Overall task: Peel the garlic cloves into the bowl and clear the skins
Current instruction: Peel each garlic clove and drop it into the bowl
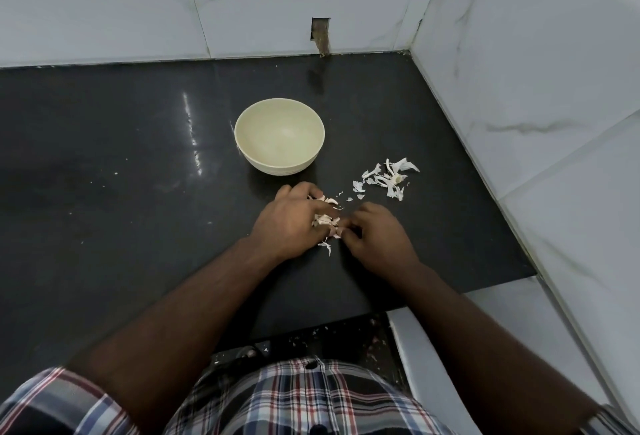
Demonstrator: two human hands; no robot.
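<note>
I am gripping garlic cloves [323, 219] in my left hand [291, 223]. My right hand [375, 232] is pinching one clove's skin. The bowl [279, 136] is sitting empty on the counter [121, 157].

A glossy black stone tabletop [121, 157] fills the middle of the view, with a streak of reflected light at nine o'clock. White marble-look wall tiles [138, 1] with grey veins rise behind it at twelve o'clock and meet a second tiled wall [536, 70] in a corner at two o'clock. A small rough rectangular hole [320, 34] breaks the back wall just above the tabletop.
</note>
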